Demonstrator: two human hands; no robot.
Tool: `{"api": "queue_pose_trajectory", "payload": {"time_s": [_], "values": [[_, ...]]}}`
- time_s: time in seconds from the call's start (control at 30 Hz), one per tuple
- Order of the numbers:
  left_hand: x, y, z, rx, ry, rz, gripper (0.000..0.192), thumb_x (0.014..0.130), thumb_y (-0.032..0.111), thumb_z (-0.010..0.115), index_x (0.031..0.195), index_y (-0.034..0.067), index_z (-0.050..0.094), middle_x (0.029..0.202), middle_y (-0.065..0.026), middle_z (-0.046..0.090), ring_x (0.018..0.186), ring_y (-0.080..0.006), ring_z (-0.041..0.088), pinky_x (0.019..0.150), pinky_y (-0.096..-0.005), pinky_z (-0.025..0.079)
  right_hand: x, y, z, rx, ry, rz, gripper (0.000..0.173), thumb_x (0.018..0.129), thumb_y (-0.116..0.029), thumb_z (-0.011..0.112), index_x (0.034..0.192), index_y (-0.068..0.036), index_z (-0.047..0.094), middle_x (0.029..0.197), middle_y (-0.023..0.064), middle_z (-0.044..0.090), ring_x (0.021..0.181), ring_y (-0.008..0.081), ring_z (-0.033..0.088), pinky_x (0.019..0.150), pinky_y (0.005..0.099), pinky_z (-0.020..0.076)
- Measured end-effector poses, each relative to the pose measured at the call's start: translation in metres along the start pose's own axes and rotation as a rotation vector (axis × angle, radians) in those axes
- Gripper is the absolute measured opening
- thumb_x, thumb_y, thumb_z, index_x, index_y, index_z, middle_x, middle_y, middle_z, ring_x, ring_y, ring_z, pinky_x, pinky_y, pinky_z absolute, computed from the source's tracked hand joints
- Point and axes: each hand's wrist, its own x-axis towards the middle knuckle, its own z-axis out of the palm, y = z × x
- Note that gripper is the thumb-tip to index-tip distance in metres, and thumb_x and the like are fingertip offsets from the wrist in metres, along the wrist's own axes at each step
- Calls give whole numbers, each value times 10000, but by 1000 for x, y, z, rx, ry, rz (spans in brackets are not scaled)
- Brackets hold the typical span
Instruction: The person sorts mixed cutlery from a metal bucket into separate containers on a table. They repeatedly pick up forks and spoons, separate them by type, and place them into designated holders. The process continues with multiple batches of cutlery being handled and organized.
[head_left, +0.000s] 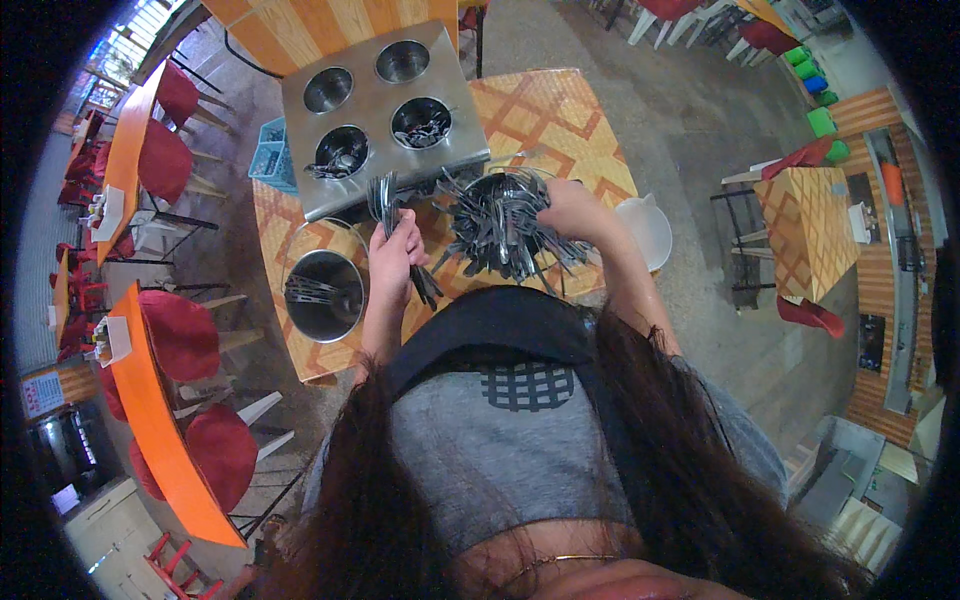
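My left hand (397, 251) is closed round a bundle of metal forks (384, 199), tines up, handles pointing down to the right. My right hand (574, 212) is at the right side of a large heap of metal cutlery (506, 225) piled in and over a container; its fingertips are partly hidden, and I cannot tell whether they grip a piece. Left of my left hand stands a steel bucket (341, 306) with some forks inside. Beyond my hands is a stainless steel cutlery holder (360, 124) with several round wells; the two nearer ones hold cutlery.
A patterned wooden table (540, 105) carries these things. A light blue plastic basket (273, 161) sits left of the holder, and a white plastic container (646, 229) at the right edge. Around stand orange tables (161, 427) and chairs with red covers (178, 335).
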Motion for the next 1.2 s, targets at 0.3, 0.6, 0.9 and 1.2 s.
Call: {"api": "queue_pose_trajectory", "payload": {"time_s": [0.3,0.6,0.9,1.2], "values": [[0,9,4,-2,-1,17,80,983,203,541,970,127,517,617,63,341,488,-54,317,471,-237,296,-45,51,-30,27,119,126,323,792,-186,647,1014,47,618,820,214,671,799,347,664,722,420,510],[-1,15,10,-87,-66,49,76,977,190,547,953,120,528,628,55,360,493,-53,330,467,-232,295,-79,43,-66,321,174,126,324,858,-114,637,1132,53,592,696,20,585,588,86,518,545,263,428],[0,26,32,-76,-129,74,83,980,193,537,930,128,523,633,59,339,499,-56,317,493,-246,298,-61,58,-36,1236,237,14,421,903,-96,646,1269,42,490,747,39,579,613,93,516,531,235,408],[7,33,70,-217,-226,271,95,919,106,638,935,80,549,682,29,489,519,-53,390,501,-236,332,-34,-13,11,1366,-35,-176,318,940,-147,606,1216,-7,538,795,5,589,648,65,526,571,204,424]]}}
